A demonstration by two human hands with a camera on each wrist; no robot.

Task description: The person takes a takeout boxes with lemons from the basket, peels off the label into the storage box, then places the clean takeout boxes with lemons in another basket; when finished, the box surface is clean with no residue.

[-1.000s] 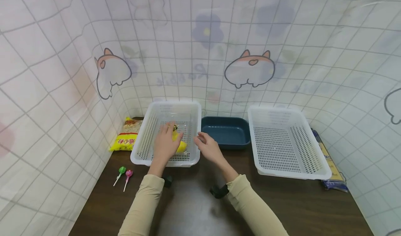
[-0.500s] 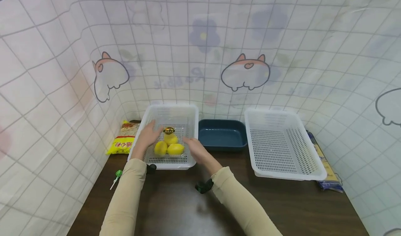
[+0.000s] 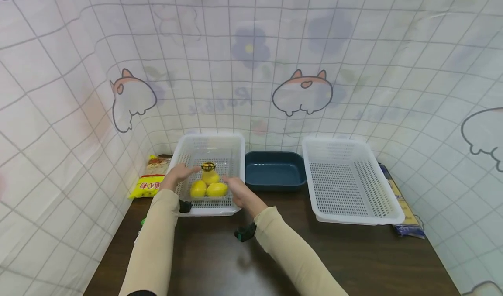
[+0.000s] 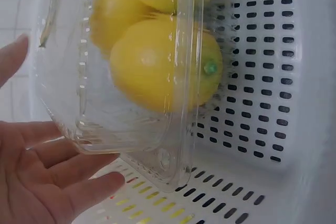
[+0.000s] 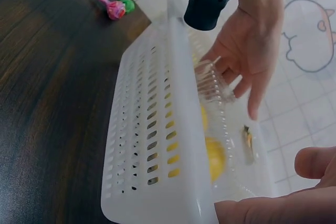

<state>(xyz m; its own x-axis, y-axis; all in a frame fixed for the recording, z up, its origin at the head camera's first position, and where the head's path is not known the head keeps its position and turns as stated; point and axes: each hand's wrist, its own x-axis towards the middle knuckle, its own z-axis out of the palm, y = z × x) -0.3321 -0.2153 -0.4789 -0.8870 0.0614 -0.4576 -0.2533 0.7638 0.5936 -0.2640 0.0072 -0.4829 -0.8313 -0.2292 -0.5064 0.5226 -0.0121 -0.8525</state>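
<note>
In the head view, a clear plastic clamshell box [image 4: 63,93] of yellow lemons [image 3: 217,190] sits in the left white basket [image 3: 216,211]. A black and gold sticker [image 3: 208,166] marks its lid. My left hand [image 3: 180,174] is at the box's left side, its thumb pointing inward over the lid. Close up in the left wrist view, its spread, slightly bent fingers [image 4: 73,166] lie right at the box's corner. My right hand [image 3: 242,193] reaches over the basket's right rim beside the box, thumb raised.
A blue-green dish [image 3: 275,170] stands between this basket and a second white basket [image 3: 357,221] on the right. A yellow snack bag [image 3: 149,184] lies far left, a blue and tan packet [image 3: 406,213] far right. Two lollipops [image 5: 115,9] are on the dark table [image 3: 212,252].
My left hand has lifted off the lemons and shifted left to the box's side. My right hand has moved left, over the basket's right rim. The view has shifted slightly.
</note>
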